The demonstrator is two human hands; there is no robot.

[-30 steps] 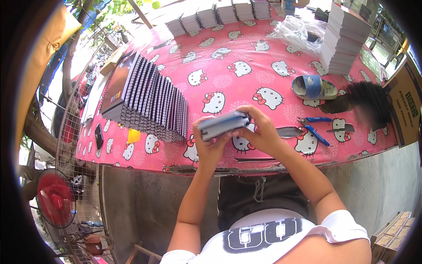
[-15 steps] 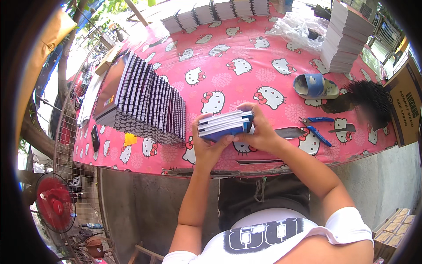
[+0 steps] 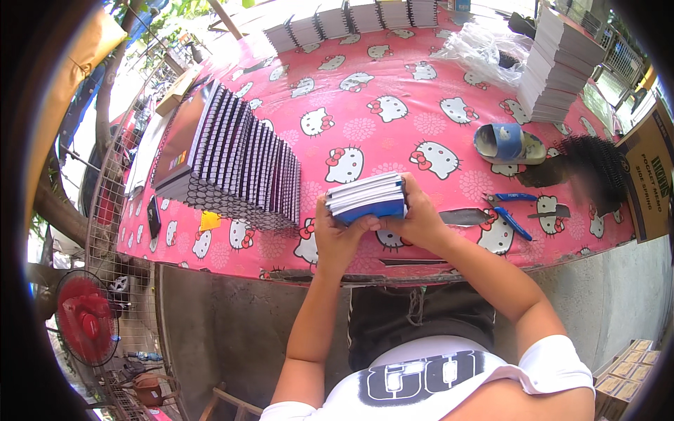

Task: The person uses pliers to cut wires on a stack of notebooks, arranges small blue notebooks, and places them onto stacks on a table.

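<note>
A small stack of notepads (image 3: 366,195) with white page edges and a blue cover is gripped between my two hands above the near part of the pink table. My left hand (image 3: 335,235) closes on its left end and my right hand (image 3: 421,221) on its right end. Both thumbs press the near blue face and almost meet. On the left stands a tall pile of spiral-bound notebooks (image 3: 235,158). Blue-handled cutting pliers (image 3: 511,215) lie on the table to the right of my right hand.
A blue slipper (image 3: 507,142) and a heap of black binding coils (image 3: 597,165) lie at the right, beside a brown carton (image 3: 647,179). Behind them are a tall paper stack (image 3: 557,70) and clear plastic (image 3: 484,49). Several bound books (image 3: 365,17) line the far edge.
The notepads have been squared up and turned slightly, so their edges line up more evenly and more blue cover faces me. My right fingers have slid down from the top to the right end.
</note>
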